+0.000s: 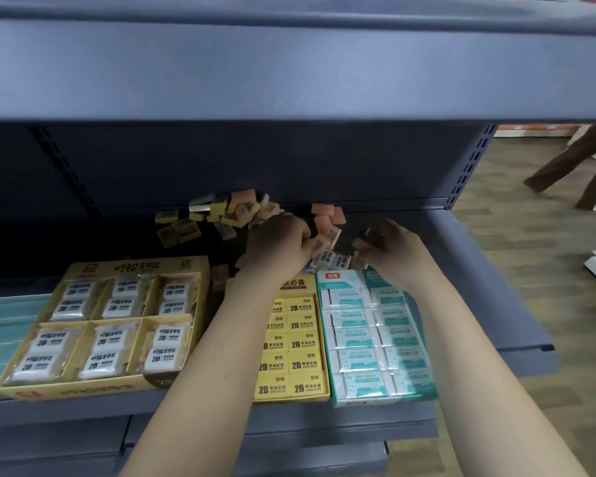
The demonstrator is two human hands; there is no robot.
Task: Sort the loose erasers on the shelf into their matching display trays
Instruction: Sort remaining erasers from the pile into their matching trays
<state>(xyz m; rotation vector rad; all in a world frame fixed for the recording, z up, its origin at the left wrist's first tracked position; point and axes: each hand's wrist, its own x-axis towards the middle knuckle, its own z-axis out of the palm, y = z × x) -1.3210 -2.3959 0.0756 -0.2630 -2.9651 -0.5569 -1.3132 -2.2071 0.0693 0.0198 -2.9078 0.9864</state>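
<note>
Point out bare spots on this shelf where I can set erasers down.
Free: the dark blue metal shelf behind the yellow cardboard tray of white erasers, left of the loose eraser pile; and the strip right of the teal-and-white eraser tray. Crowded: back centre, where the left hand and right hand grip loose erasers.

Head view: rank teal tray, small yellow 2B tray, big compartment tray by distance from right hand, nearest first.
1. Teal tray, rightmost, by the right hand.
2. Small yellow 2B tray, centre.
3. Big compartment tray, far left.
</note>
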